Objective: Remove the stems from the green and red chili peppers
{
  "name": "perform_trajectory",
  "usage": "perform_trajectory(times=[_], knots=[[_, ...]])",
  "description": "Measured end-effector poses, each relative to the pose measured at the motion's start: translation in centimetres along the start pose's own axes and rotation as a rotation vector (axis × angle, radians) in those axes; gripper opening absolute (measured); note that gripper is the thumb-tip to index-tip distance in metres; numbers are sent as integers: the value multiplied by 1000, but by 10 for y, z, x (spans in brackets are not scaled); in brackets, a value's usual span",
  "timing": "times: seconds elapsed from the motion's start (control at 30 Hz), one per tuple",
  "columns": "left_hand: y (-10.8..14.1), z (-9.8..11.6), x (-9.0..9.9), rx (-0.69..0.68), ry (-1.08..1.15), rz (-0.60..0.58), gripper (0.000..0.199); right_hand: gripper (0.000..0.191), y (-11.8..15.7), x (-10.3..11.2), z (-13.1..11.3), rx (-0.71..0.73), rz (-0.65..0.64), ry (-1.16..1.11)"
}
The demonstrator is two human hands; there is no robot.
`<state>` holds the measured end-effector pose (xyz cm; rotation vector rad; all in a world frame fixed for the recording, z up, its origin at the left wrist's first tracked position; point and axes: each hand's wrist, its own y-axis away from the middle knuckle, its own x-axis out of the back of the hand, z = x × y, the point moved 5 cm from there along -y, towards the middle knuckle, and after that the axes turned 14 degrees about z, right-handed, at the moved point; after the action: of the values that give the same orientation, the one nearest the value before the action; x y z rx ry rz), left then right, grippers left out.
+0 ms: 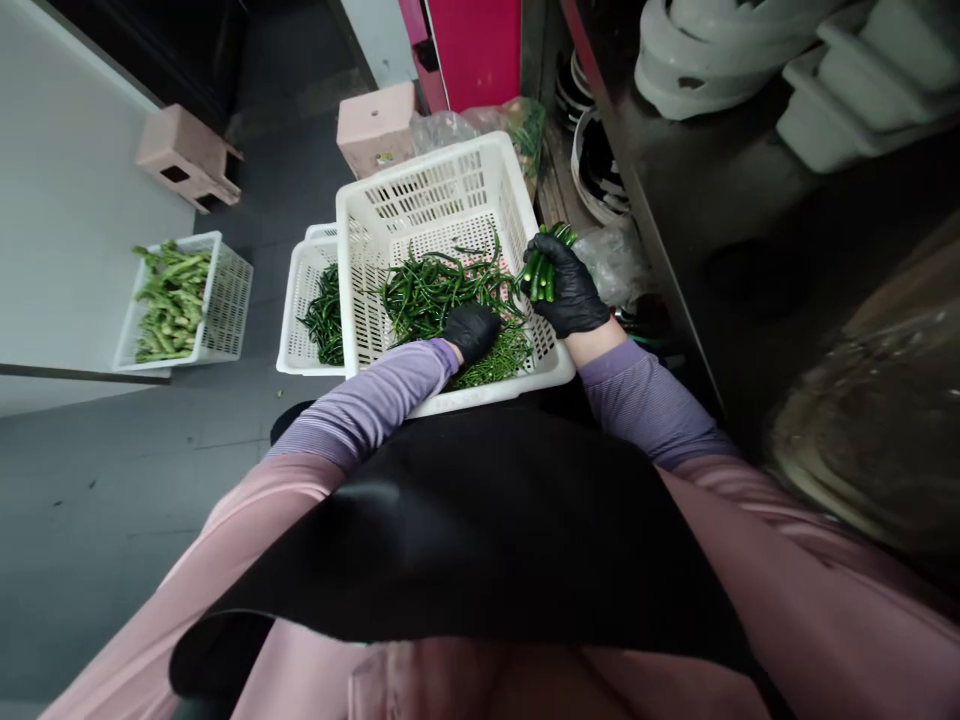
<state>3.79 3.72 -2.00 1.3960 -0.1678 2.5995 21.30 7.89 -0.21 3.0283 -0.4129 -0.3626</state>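
White basket (pixel 431 190) with green peppers (pixel 424 290)

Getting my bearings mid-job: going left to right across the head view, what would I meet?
Left basket of pale vegetables, middle basket, left hand, right hand gripping dark green vegetables, stacked white tubs.

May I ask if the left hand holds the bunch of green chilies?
No, the right hand holds the bunch of green chilies; the left hand is inside the white basket.

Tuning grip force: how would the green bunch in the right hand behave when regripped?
The green bunch is probably fairly stiff: its pieces jut straight from the right hand. It may be slippery, as the surfaces look glossy. It would likely spread apart if loosened, since no tie is visible.
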Motion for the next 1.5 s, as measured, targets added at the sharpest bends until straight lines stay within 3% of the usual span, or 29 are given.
perform_trajectory(times=[0.07,0.13,0.23,0.33,0.43,0.5,0.63,0.73,0.83,0.93,1.07,1.4,1.5], knots=[[-3,-2,-9,29,43,-2,21,50,-1,1,2,-47,-20,-32],[-8,-5,-2,77,152,31,25,48,2,-1,1,-116,-47,-79],[-18,-12,35,201,349,158,25,44,12,-9,-5,-197,-111,-136],[-28,-13,72,349,516,179,28,41,28,-23,-10,-269,-207,-139],[-33,-5,90,417,719,242,28,39,47,-37,-8,-333,-324,-98],[-34,2,93,347,711,301,25,40,54,-41,-3,-355,-358,-84],[-30,17,84,-2,143,249,4,32,43,-29,6,-305,-237,-64],[-20,14,60,-149,-333,90,25,29,25,-14,8,-283,-72,-145],[-8,9,20,-272,-579,-165,32,33,16,-9,7,-308,-4,-249],[-4,7,-15,-319,-637,-260,38,29,15,-12,7,-329,-12,-259],[-9,3,-35,-320,-652,-229,47,30,17,-15,8,-347,-17,-234],[-15,-13,-17,-367,-604,-362,37,26,16,-17,9,-333,-62,-191],[-13,-13,-14,-369,-602,-314,42,24,15,-16,12,-337,-63,-179]])
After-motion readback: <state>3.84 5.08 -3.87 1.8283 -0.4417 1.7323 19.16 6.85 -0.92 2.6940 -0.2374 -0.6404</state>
